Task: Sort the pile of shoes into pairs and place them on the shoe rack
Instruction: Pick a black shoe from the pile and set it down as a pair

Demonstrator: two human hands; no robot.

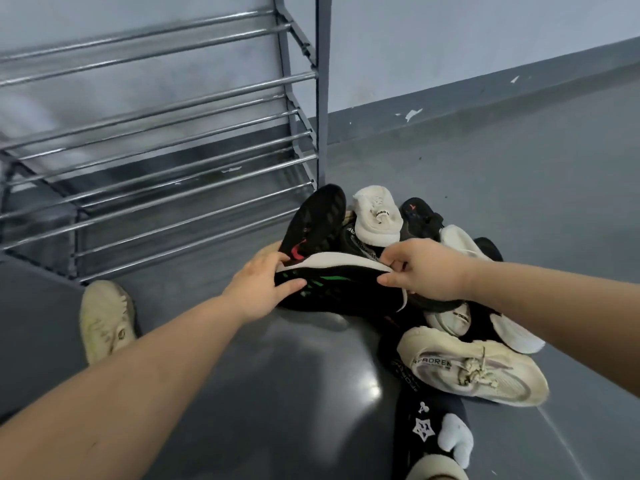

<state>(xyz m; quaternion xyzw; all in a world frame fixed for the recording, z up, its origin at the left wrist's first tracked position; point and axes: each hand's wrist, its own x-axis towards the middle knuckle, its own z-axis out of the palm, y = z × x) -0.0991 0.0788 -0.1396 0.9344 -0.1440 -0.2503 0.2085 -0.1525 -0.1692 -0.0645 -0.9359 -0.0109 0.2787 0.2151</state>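
I grip a black sneaker with green stripes [332,289] in both hands: my left hand [259,289] clasps one end, thumb over its upper, and my right hand [422,271] pinches the other end. It hangs just above the shoe pile [433,306], which spreads from centre toward 4 o'clock on the grey floor [519,185]. The metal shoe rack [173,133] stands at 10 o'clock, its bars bare. A single cream sneaker [105,320] lies apart at 8 o'clock.
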